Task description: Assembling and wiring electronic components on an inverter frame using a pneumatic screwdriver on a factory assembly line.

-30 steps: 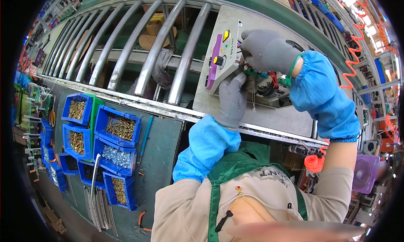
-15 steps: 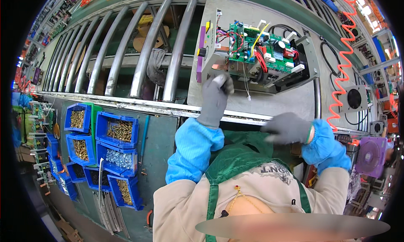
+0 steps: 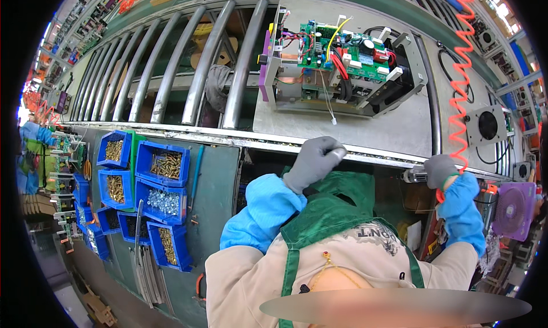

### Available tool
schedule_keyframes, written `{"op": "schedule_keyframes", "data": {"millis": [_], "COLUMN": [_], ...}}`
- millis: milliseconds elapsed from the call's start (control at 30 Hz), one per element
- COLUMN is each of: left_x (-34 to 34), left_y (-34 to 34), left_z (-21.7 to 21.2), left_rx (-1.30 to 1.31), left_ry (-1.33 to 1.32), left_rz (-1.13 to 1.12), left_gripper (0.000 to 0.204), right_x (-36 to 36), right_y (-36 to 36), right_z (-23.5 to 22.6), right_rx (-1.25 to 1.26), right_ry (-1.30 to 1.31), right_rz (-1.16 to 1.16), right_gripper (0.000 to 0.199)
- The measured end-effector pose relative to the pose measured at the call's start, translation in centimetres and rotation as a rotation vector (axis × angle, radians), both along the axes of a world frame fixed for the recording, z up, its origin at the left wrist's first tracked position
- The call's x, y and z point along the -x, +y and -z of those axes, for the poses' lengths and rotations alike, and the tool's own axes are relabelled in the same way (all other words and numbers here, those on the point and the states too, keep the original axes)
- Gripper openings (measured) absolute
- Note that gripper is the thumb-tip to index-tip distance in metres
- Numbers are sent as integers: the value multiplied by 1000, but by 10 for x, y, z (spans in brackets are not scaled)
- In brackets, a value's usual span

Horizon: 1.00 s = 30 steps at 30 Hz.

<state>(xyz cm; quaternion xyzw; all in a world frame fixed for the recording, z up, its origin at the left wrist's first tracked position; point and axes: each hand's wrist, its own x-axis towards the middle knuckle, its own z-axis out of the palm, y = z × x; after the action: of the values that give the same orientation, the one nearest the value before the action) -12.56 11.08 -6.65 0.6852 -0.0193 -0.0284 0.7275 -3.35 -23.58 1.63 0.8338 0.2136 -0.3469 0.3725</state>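
Observation:
My left hand point(image 3: 317, 161), in a grey glove, is over the near edge of the work surface. Its thumb lies against the curled fingers; whatever they may hold is hidden. At the right, my gloved right hand point(image 3: 442, 171) is wrapped round a grey air tool point(image 3: 415, 175), mostly covered by the glove. An orange coiled hose point(image 3: 458, 105) runs down to that hand. Beyond my hands an open metal-framed unit with a green circuit board point(image 3: 359, 66) sits on a metal plate point(image 3: 285, 125). A thin cable with a white plug point(image 3: 334, 121) hangs from its near side.
Blue bins of brass screws point(image 3: 166, 164) and clear small parts point(image 3: 164, 202) stand at the left. Metal rollers point(image 3: 194, 71) lie beyond them. A fan in a metal frame point(image 3: 487, 125) and a purple fan point(image 3: 512, 211) are at the right.
My left hand has drawn back from the unit toward me. My right hand has moved right and closed round the air tool. The view has shifted slightly.

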Motion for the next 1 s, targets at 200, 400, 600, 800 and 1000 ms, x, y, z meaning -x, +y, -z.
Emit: {"op": "schedule_keyframes", "data": {"millis": [200,400,600,800,1000], "left_x": [-2,-4,11,119,188], "left_y": [-34,-19,4,177,283], "left_z": [-37,-51,-57,-89,-48], "left_rx": [-506,-945,-1103,-1155,-1483], "left_ry": [-670,-646,-654,88,200], "left_rz": [9,116,218,-634,-696], "left_gripper": [39,26,24,25,28], "right_x": [42,57,63,58,54], "right_y": [69,83,123,107,133], "right_z": [-92,-60,4,40,32], "right_rx": [-672,-1241,-1299,-1213,-1137], "right_ry": [-203,368,874,607,526], "right_rz": [-216,447,854,848,554], "right_gripper": [37,73,90,80,68]}}
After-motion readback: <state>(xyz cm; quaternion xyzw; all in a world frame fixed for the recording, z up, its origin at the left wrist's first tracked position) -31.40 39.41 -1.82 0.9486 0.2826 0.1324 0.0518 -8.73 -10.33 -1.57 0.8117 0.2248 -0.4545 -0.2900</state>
